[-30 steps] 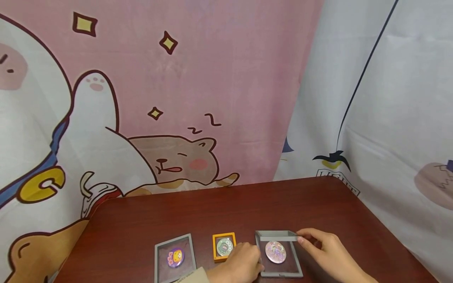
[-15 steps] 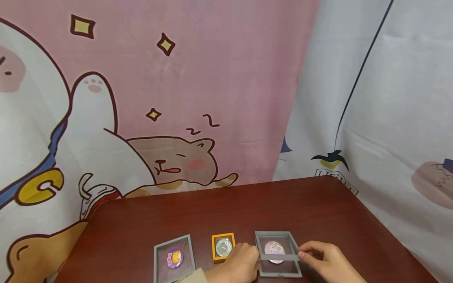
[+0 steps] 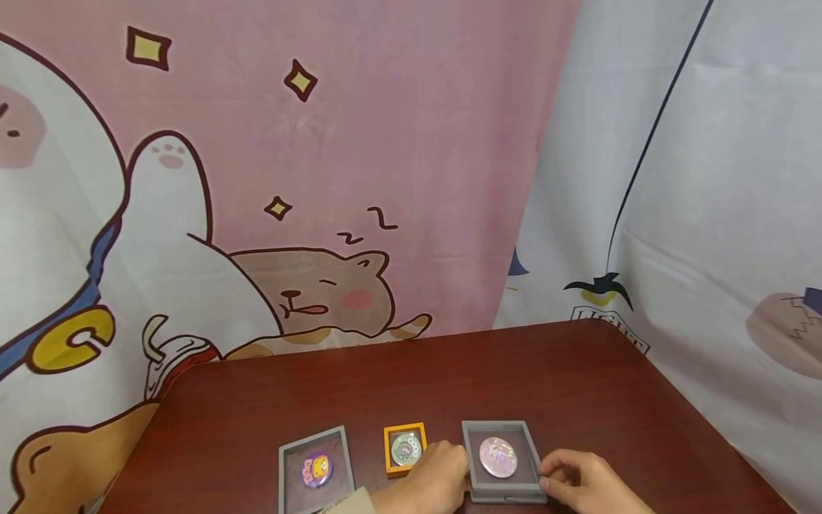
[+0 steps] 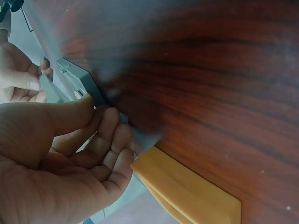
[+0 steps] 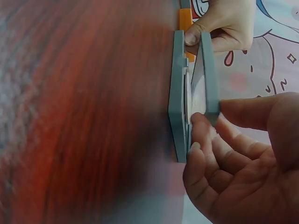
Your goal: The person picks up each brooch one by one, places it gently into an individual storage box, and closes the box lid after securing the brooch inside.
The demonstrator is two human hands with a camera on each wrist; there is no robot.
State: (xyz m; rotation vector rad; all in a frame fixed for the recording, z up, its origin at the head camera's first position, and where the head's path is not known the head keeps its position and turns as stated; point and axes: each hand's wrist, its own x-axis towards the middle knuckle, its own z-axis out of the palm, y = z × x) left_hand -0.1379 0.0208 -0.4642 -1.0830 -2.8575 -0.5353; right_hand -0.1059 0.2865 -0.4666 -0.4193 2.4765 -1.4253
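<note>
A grey hinged display case (image 3: 534, 455) with clear panels holds a round pink glittery badge (image 3: 497, 457). Its lid (image 5: 211, 77) stands slightly raised over the base (image 5: 176, 102) in the right wrist view. My right hand (image 3: 587, 482) pinches the lid's edge between thumb and fingers at the case's right front. On the opposite side, my left hand (image 3: 433, 478) grips the case's left edge, its thumb (image 4: 77, 112) against the frame and its fingers curled. The left hand partly covers a small orange case (image 3: 388, 453) containing a round green badge (image 3: 406, 450).
Another grey case (image 3: 349, 457) lies at the left with a purple-and-yellow badge (image 3: 317, 470) in it. All of these lie on a dark red-brown wooden table (image 3: 437, 378). A cartoon-printed cloth (image 3: 449, 178) hangs behind the table's far edge.
The grey case's lid has swung from nearly upright at the back down toward the front, over the pink badge. My right hand has moved forward with it; my left hand has stayed in place.
</note>
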